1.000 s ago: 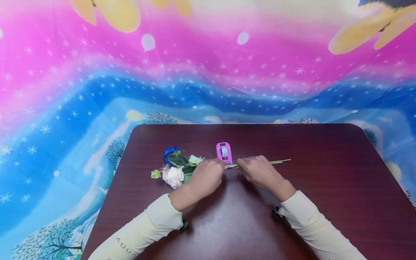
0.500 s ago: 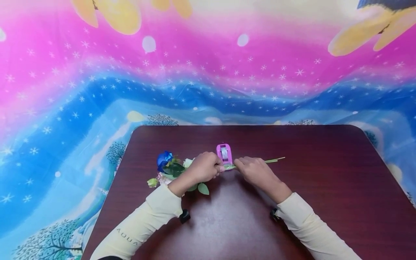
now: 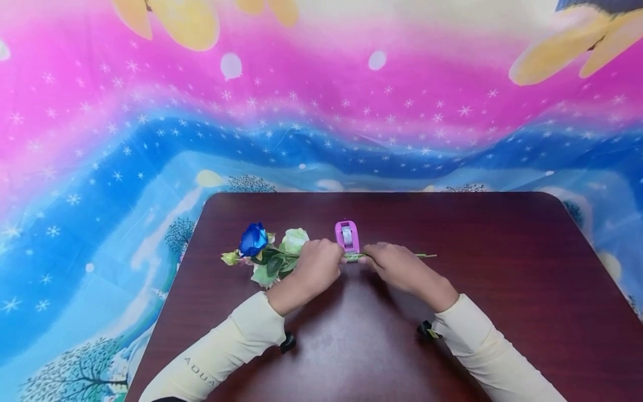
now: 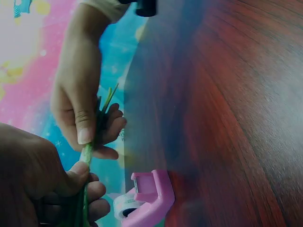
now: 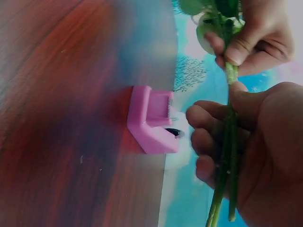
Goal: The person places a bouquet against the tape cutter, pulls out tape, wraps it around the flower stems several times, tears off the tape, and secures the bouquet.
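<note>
**Stems held level, both hands side by side**

While the stems (image 3: 351, 257) lie along the nine-to-three line, blooms (image 3: 253, 240) at nine, the left hand (image 3: 313, 271) and right hand (image 3: 397, 268) each pinch them, thumbs nearly meeting. The tape dispenser (image 3: 347, 236) sits just beyond, at twelve, equally near both hands on the table (image 3: 502, 279).

The table (image 3: 502, 268) under the fingers was dark red wood grain, smooth and faintly glossy. The dispenser (image 3: 347, 235) just beyond the fingertips was glossy pink plastic. The stems (image 5: 230, 127) pinched between fingers looked smooth and green. The sleeves (image 3: 236, 349) were matt cream cloth.
</note>
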Available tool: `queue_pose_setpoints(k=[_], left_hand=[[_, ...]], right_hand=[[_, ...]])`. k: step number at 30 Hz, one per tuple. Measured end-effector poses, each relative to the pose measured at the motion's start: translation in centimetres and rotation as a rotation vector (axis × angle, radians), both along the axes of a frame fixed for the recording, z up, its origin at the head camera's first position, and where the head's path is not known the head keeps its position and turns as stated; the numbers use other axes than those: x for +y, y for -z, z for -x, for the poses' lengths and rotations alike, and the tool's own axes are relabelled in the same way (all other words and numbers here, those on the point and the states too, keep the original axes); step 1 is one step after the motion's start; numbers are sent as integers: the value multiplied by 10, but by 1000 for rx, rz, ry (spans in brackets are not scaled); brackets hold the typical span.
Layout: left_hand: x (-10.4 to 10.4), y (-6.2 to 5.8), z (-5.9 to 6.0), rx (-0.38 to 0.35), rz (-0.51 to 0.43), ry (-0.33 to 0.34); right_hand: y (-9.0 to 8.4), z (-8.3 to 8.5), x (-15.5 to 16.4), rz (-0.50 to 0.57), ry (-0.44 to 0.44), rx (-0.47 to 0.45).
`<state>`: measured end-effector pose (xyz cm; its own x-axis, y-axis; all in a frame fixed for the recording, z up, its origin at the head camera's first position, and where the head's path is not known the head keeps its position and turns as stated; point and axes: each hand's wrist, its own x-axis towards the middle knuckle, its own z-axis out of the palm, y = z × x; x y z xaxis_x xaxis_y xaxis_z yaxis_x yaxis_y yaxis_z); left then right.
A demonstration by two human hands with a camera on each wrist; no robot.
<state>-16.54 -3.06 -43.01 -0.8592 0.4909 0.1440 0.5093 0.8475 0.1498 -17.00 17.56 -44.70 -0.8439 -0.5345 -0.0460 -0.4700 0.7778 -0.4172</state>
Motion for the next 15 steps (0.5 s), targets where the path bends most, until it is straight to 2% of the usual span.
queue_pose_setpoints(k=[4,7,9,15], left_hand=[[-2,4,-4,110,41,27],[-2,6,-6,164,65,38],[-3,6,-6,165,64,45],[-5,4,-3,94,8,84]], right_hand=[[-3,7,0,79,20,-163],[-1,11,1,137,16,-185],[1,12,0,154,5,-109],[12,10,-3,161,-7,249]])
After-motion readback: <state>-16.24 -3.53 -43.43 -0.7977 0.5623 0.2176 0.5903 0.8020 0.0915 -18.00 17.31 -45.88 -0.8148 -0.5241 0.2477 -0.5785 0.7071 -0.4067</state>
